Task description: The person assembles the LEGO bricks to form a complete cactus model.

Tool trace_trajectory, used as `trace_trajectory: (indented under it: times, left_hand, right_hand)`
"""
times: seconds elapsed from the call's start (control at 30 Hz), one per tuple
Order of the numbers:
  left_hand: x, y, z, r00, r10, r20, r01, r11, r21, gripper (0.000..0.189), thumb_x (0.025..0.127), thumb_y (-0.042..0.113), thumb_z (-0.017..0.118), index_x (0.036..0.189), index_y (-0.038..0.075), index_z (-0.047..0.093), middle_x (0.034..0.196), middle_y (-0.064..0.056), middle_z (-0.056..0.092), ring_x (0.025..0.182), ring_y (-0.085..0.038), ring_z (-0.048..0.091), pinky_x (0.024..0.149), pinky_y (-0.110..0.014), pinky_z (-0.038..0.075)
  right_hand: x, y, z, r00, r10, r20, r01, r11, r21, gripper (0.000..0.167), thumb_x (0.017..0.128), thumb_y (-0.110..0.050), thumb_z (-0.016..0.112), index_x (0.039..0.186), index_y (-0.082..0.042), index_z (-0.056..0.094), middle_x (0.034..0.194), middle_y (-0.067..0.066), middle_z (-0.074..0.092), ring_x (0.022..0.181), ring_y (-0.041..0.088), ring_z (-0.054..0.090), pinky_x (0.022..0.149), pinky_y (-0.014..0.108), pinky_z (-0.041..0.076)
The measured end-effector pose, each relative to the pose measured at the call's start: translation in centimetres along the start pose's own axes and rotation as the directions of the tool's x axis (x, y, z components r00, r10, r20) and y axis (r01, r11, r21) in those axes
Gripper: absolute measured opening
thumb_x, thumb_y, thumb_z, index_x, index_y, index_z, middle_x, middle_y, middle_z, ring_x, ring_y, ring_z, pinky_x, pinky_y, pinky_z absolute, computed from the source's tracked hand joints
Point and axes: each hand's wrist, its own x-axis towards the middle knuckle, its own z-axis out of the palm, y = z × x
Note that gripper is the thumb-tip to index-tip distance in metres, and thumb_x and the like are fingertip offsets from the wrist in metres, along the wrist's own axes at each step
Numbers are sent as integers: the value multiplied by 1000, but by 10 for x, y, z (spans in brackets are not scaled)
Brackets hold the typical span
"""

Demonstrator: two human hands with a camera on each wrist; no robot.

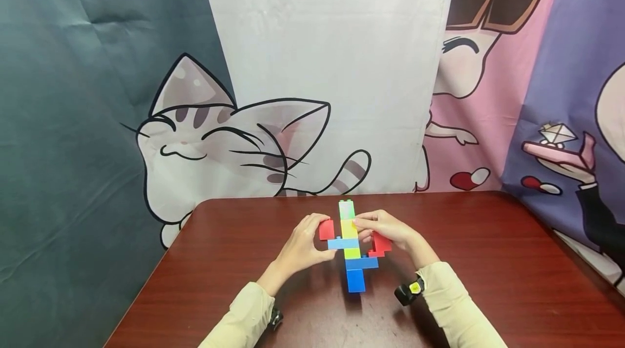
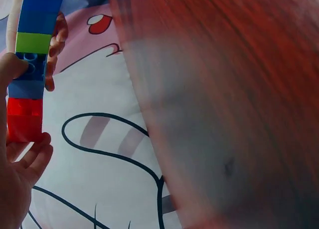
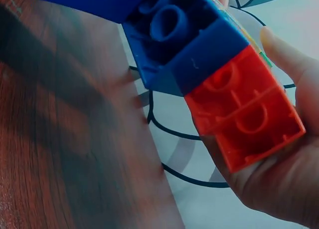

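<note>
A tall build of toy building bricks (image 1: 349, 229) is held between both hands above the table. Its column runs from pale green at the top through yellow and lime to dark blue at the bottom. My left hand (image 1: 301, 245) grips the left arm, a light blue brick (image 1: 339, 244) with a red brick (image 1: 326, 230) on its end; the left wrist view shows the thumb on the blue and fingertips under the red. With its fingers at the yellow part, my right hand (image 1: 388, 227) holds the column. Red bricks (image 3: 246, 109) on the right-side blue arm (image 3: 199, 59) lie close to its palm.
The brown wooden table (image 1: 219, 283) spreads below the hands. Behind its far edge hangs a cloth backdrop (image 1: 322, 38) with a cartoon cat and other figures. Small black devices (image 1: 409, 291) are strapped at both wrists, beside pale sleeves (image 1: 454, 299).
</note>
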Motion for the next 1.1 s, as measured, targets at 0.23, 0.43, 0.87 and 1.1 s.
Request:
trace_trajectory:
  times: [0.23,0.43,0.87,1.1]
  left_hand:
    - [1,-4,0,1000,-12,-24,12,1000,-16,61,65,21,87,116,1,59,107,-8,66,96,-19,59,85,-32,54]
    - [1,-13,-2,996,-79,-38,77,996,-54,60,64,18,86,116,0,60,103,-8,67,92,-19,59,81,-34,54]
    - [0,-25,4,988,-157,2,157,981,-114,56,67,15,84,116,0,60,101,-11,67,89,-19,60,80,-28,55]
    - [1,-30,3,984,-180,17,180,974,-140,55,70,15,83,117,-1,60,102,-11,67,88,-22,61,79,-27,55]
  right_hand:
    - [-4,7,-5,998,-41,-49,40,999,-8,59,99,-35,54,145,-1,41,133,22,60,110,29,68,88,40,57]
    - [-9,15,-2,985,-137,-101,133,990,-42,51,100,-32,53,141,-4,48,136,23,58,117,29,65,94,40,55]
    - [-15,35,11,959,-246,-143,241,969,-50,77,85,-20,72,148,-5,29,147,27,37,124,44,50,92,25,52]
    - [-19,39,14,944,-319,-83,305,940,-153,101,74,-20,83,150,-8,17,150,28,25,121,38,47,92,26,50]
